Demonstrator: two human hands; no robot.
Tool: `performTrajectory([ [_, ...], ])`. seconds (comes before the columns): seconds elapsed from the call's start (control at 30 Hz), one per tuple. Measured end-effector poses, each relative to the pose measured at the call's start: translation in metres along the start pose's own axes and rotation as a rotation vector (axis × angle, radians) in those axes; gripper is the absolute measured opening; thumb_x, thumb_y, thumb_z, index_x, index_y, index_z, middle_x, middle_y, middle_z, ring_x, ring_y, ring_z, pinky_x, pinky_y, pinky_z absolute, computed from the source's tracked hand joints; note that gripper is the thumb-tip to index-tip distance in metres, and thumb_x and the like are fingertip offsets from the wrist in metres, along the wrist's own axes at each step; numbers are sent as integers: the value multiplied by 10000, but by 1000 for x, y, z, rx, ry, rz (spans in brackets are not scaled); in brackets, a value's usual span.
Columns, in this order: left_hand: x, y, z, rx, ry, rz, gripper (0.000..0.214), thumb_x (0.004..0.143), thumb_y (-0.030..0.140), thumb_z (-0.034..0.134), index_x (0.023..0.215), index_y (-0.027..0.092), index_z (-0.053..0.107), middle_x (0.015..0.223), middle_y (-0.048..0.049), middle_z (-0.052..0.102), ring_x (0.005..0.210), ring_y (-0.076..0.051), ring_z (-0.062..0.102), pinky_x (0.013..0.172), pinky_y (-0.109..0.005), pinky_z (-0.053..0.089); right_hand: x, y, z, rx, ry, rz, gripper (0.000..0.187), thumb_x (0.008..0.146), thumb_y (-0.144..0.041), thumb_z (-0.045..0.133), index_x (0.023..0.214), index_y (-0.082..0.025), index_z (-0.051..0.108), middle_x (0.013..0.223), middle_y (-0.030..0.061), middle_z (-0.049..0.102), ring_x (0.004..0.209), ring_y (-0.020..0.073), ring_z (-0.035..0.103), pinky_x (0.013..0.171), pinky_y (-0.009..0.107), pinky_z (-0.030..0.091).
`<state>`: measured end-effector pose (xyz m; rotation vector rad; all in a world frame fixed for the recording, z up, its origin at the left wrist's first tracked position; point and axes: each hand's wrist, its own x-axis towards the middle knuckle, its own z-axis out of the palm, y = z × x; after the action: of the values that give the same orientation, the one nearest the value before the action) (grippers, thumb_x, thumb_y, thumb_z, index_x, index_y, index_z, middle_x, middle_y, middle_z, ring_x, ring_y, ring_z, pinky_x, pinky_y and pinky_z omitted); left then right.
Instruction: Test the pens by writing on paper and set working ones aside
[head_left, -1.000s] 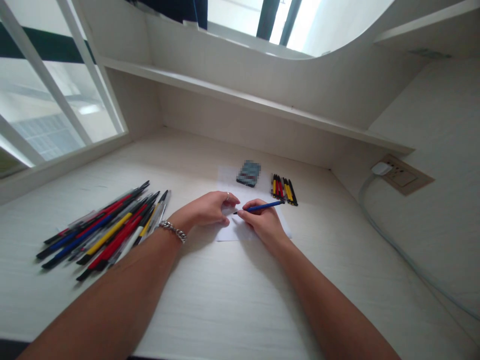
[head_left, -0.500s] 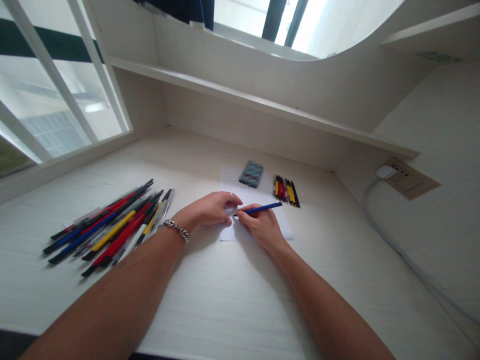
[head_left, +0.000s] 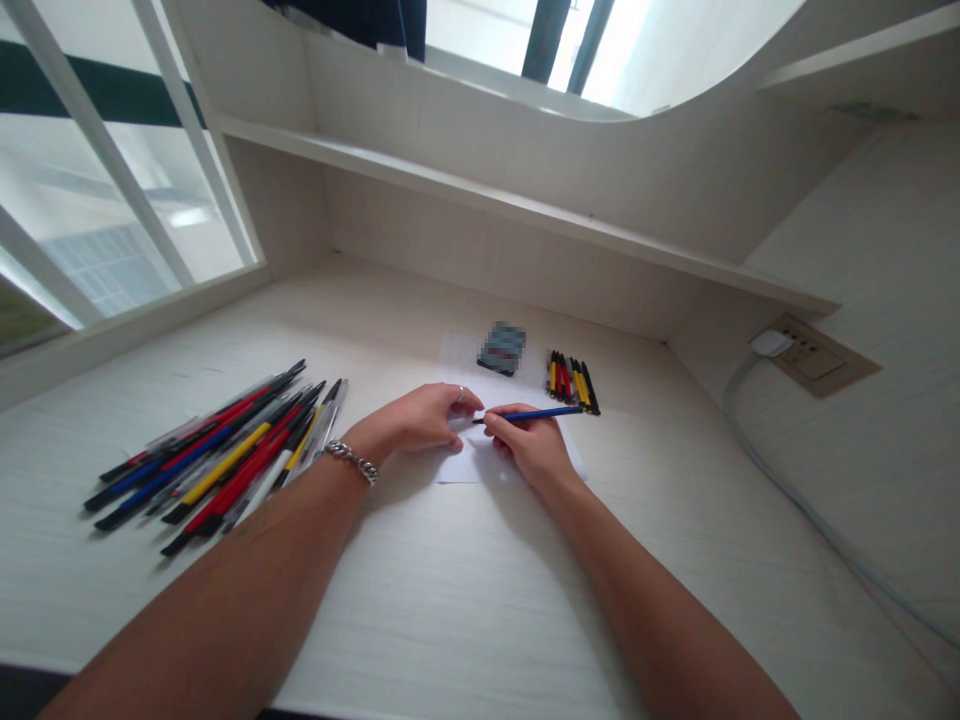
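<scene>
The right hand [head_left: 529, 447] clenched the light, stiff blue pen [head_left: 547, 411] near its tip; the left hand [head_left: 416, 418], released, rested on the paper [head_left: 457, 465].

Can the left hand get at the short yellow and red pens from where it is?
Probably yes. The left hand lies over the sheet of paper, and the short pens sit just past its far corner. However, the right hand and its blue pen lie between, so it would need to pass above them.
</scene>
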<state>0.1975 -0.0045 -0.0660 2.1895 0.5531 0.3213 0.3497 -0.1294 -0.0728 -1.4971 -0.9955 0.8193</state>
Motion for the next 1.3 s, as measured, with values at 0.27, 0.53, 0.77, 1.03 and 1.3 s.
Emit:
performTrajectory([
  [0.27, 2, 23, 9, -48, 162, 78, 338, 723, 312, 712, 1047, 217, 709, 1017, -71, 726, 934, -214, 653, 833, -334, 496, 1, -10, -10, 376, 28, 119, 311, 657, -405, 790, 807, -160, 672, 663, 30, 681, 559, 98, 573, 495, 196, 406],
  [0.53, 4, 31, 16, -74, 268, 79, 224, 822, 358, 622, 917, 184, 726, 864, -53, 739, 770, -176, 645, 723, -303, 485, 4, -16, -24, 474, 66, 125, 374, 641, -443, 804, 822, -173, 620, 671, 20, 674, 548, 99, 571, 447, 186, 395],
  [0.77, 5, 25, 12, -77, 382, 10, 182, 777, 317, 664, 891, 191, 731, 819, -34, 745, 721, -164, 645, 689, -294, 477, 15, -12, -44, 455, 316, 43, 371, 678, -504, 755, 800, -189, 602, 600, -10, 637, 478, 86, 526, 400, 186, 362],
  [1.03, 5, 25, 18, -177, 398, -16, 167, 759, 301, 692, 862, 175, 728, 804, -43, 741, 703, -164, 639, 674, -301, 488, 16, -4, -41, 280, 295, 32, 438, 751, -617, 634, 819, -186, 608, 553, 15, 649, 419, 105, 514, 375, 213, 337],
  [1.3, 6, 18, 14, -160, 422, -20, 167, 754, 284, 700, 874, 175, 737, 801, -42, 736, 712, -169, 643, 686, -311, 493, 18, -3, -50, 222, 249, 35, 334, 708, -498, 717, 724, -177, 628, 559, -8, 607, 442, 77, 452, 379, 187, 287],
])
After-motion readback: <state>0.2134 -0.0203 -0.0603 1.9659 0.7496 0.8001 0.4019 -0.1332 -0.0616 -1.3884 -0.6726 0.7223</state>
